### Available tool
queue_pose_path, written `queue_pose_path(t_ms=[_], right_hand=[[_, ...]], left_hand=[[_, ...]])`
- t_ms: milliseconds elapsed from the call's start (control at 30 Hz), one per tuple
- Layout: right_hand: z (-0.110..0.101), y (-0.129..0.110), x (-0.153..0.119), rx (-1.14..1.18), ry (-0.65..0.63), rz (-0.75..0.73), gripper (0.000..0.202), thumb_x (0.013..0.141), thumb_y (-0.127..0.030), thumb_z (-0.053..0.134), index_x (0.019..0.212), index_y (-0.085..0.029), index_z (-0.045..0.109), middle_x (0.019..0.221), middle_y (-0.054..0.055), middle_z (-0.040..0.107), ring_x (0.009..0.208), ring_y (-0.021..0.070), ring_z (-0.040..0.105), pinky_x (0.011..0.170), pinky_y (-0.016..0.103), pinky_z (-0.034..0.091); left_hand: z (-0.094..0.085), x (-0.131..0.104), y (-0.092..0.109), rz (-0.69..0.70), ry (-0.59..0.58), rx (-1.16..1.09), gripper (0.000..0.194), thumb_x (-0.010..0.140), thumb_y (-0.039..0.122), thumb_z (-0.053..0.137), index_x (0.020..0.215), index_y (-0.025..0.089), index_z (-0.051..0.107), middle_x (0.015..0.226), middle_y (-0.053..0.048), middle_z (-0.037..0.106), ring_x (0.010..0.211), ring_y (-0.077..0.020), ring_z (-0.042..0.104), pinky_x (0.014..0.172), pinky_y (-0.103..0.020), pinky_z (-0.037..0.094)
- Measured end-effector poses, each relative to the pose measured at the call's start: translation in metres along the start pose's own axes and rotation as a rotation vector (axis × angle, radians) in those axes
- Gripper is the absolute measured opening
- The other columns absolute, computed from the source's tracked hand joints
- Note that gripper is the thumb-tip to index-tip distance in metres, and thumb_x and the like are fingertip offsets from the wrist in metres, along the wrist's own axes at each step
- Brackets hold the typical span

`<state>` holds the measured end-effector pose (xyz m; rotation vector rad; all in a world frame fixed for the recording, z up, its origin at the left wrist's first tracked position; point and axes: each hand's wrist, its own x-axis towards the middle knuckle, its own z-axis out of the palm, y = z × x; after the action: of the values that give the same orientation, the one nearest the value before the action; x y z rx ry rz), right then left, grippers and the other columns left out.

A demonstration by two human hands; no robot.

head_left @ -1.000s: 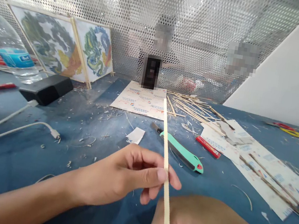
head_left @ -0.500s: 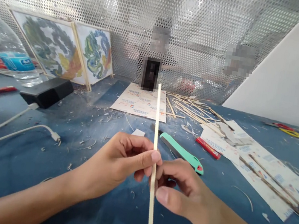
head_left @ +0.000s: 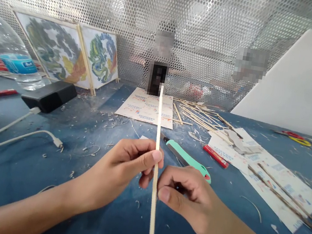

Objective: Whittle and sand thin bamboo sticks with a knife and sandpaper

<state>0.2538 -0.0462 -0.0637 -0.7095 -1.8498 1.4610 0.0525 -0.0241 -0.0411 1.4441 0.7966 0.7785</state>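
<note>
A slim pale wooden strip (head_left: 152,208) is held up in front of me, its far end pointing away and its near end toward me. My left hand (head_left: 127,164) pinches it near the middle, thumb on top and fingers beneath. Just below that grip, my right hand (head_left: 189,202) has its fingers curled, with thumb and forefinger closed at the strip's right edge. Behind my right hand lies a utility knife (head_left: 186,158) with a turquoise handle, its tip toward the strip.
Sandpaper sheets (head_left: 134,103), a heap of thin sticks (head_left: 201,114) and a red blade case (head_left: 215,155) lie beyond. To the left are a water bottle (head_left: 18,64), a black power block (head_left: 50,96) and painted panels (head_left: 94,58). Scissors (head_left: 298,139) lie far right.
The strip has shifted left and tilted, its near end rising slightly. My right hand has moved a little left with it, thumb closing toward the forefinger.
</note>
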Motion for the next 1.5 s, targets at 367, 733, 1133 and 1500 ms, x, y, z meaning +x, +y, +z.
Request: queue_pose_path(t_ms=[367, 733, 1133, 1500], right_hand=[[-0.001, 0.006, 0.0, 0.125, 0.048, 0.13, 0.023, 0.092, -0.036, 0.062, 0.077, -0.019, 0.058, 0.063, -0.002, 0.053, 0.052, 0.0092, 0.032, 0.048, 0.025, 0.029], [-0.009, 0.009, 0.0, 0.269, 0.198, 0.07, 0.03, 0.095, -0.038, 0.061, 0.073, -0.019, 0.053, 0.055, -0.009, 0.033, 0.048, 0.0064, 0.022, 0.046, 0.024, 0.019], [0.004, 0.0, -0.001, -0.264, 0.247, -0.029, 0.01, 0.087, -0.014, 0.055, 0.079, -0.02, 0.056, 0.059, -0.007, 0.046, 0.051, 0.0078, 0.037, 0.049, 0.023, 0.029], [0.01, -0.003, -0.001, -0.215, 0.155, 0.034, 0.01, 0.085, -0.016, 0.059, 0.076, -0.019, 0.059, 0.054, -0.008, 0.046, 0.047, 0.0057, 0.036, 0.046, 0.02, 0.03]], left_hand=[[0.0, 0.002, -0.007, -0.018, -0.078, -0.02, 0.033, 0.103, 0.038, 0.049, 0.079, 0.018, 0.058, 0.07, 0.003, 0.055, 0.064, -0.0101, 0.051, 0.066, -0.024, 0.041], [0.0, -0.001, -0.005, -0.052, -0.075, -0.054, 0.03, 0.106, 0.037, 0.038, 0.087, 0.021, 0.054, 0.068, 0.004, 0.054, 0.061, -0.0099, 0.05, 0.063, -0.024, 0.039], [0.002, 0.002, -0.001, 0.019, 0.062, -0.007, 0.026, 0.099, 0.034, 0.055, 0.079, 0.018, 0.063, 0.057, 0.007, 0.051, 0.049, -0.0061, 0.049, 0.055, -0.02, 0.038], [0.002, 0.002, -0.001, 0.016, 0.106, 0.071, 0.03, 0.098, 0.034, 0.058, 0.071, 0.019, 0.06, 0.052, 0.008, 0.054, 0.048, -0.0053, 0.047, 0.053, -0.017, 0.038]])
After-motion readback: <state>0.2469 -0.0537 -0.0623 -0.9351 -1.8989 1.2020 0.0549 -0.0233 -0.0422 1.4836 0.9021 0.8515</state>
